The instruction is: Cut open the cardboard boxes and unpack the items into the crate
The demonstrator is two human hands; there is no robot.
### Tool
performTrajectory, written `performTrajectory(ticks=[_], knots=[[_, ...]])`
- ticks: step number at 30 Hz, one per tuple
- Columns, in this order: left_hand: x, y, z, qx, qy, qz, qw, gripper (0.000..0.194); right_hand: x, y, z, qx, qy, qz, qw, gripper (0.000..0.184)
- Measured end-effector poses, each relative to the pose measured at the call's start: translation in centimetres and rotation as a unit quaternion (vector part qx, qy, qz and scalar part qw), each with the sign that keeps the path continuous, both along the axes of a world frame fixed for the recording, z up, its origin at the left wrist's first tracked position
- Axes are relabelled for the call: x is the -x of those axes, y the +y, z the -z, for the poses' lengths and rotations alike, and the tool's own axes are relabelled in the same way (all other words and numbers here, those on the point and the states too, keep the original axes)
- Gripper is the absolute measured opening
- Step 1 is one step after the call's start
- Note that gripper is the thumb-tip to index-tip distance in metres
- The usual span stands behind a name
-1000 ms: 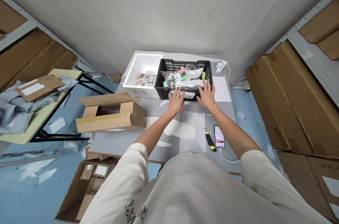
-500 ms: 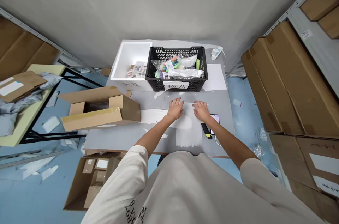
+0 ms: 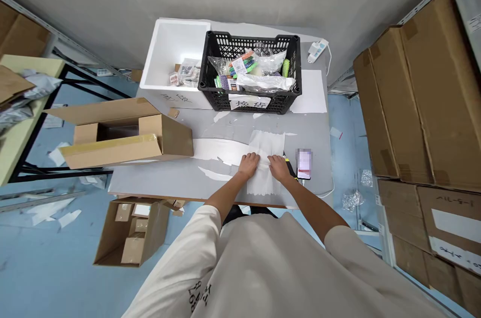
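Note:
A thin, see-through white sheet (image 3: 266, 141) lies on the grey table in front of me, wrinkled across its middle. On its left edge my left hand (image 3: 248, 165) is closed, fingers bent and pinching the material. My right hand (image 3: 278, 168) grips it in the same way on the right side, a short gap from the left. What the fingertips do underneath is hidden. Just beyond my right hand lies a yellow-and-black utility knife (image 3: 288, 165), partly covered by the wrist. Beside that is a phone (image 3: 304, 168) with its screen lit and a white cable plugged in.
An open cardboard box (image 3: 176, 135) stands at the table's left. Behind are a white foam box (image 3: 150, 65) and a black crate (image 3: 259, 107) of bagged goods. A power strip (image 3: 317, 50) sits back right. Paper strips (image 3: 221, 150) litter the table (image 3: 158, 183); large cartons (image 3: 406, 97) rise at right.
Both hands have come nearer to me, from the far end of the sheet to its middle, and their fingers have closed. The sheet is more wrinkled and its far part is uncovered.

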State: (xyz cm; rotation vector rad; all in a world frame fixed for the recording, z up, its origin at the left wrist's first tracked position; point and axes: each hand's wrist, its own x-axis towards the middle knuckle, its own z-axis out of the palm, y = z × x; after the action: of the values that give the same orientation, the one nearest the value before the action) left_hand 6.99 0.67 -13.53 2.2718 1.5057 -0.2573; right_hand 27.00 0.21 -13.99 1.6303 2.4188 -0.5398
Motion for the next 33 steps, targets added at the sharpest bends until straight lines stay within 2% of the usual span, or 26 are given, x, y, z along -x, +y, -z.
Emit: performTrajectory(ticks=[5, 9, 12, 17, 22, 27, 33], knots=[[0.3, -0.3, -1.0, 0.041, 0.013, -0.025, 0.999, 0.026, 0.2, -0.3, 0.1, 0.010, 0.017, -0.001, 1.000, 0.034], [1.9, 0.8, -3.8, 0.020, 0.006, -0.053, 0.998, 0.021, 1.0, 0.7, -1.8, -0.070, 0.083, 0.011, 0.994, 0.026], [3.6, 2.6, -7.0, -0.024, -0.017, -0.089, 0.996, 0.021, 2.0, 2.7, -4.5, -0.135, 0.151, 0.013, 0.979, 0.022], [7.0, 5.3, -13.2, -0.076, -0.061, -0.144, 0.985, 0.023, 4.5, 6.3, -9.7, -0.170, 0.248, 0.001, 0.954, 0.025], [11.5, 5.7, -18.4, -0.136, -0.107, -0.145, 0.974, 0.030, 8.3, 8.5, -14.9, -0.211, 0.319, -0.007, 0.924, 0.032], [17.0, 5.1, -22.7, -0.216, -0.135, -0.116, 0.960, 0.038, 14.1, 9.3, -20.0, -0.212, 0.384, -0.027, 0.898, 0.033], [25.6, 4.7, -28.0, -0.323, -0.198, -0.097, 0.920, 0.036, 23.3, 9.0, -25.5, -0.239, 0.457, -0.048, 0.855, 0.028]])
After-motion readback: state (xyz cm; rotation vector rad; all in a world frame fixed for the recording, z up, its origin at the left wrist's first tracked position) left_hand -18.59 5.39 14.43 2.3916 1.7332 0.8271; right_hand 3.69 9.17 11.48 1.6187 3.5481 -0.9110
